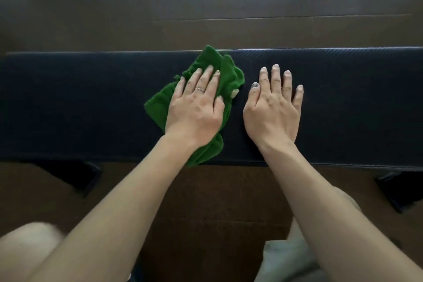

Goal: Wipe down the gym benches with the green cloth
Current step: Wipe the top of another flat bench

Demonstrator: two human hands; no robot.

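Note:
A long black padded gym bench (pixel 91 103) runs across the view from left to right. A crumpled green cloth (pixel 229 75) lies on its middle. My left hand (pixel 196 103) presses flat on the cloth with straight fingers, covering much of it; a ring sits on one finger. My right hand (pixel 274 105) rests flat on the bare bench pad just right of the cloth, fingers spread, not touching the cloth.
Dark brown floor lies beyond and in front of the bench. Black bench feet show below the pad at left (pixel 77 176) and right (pixel 398 192). My knees are at the bottom corners of the view.

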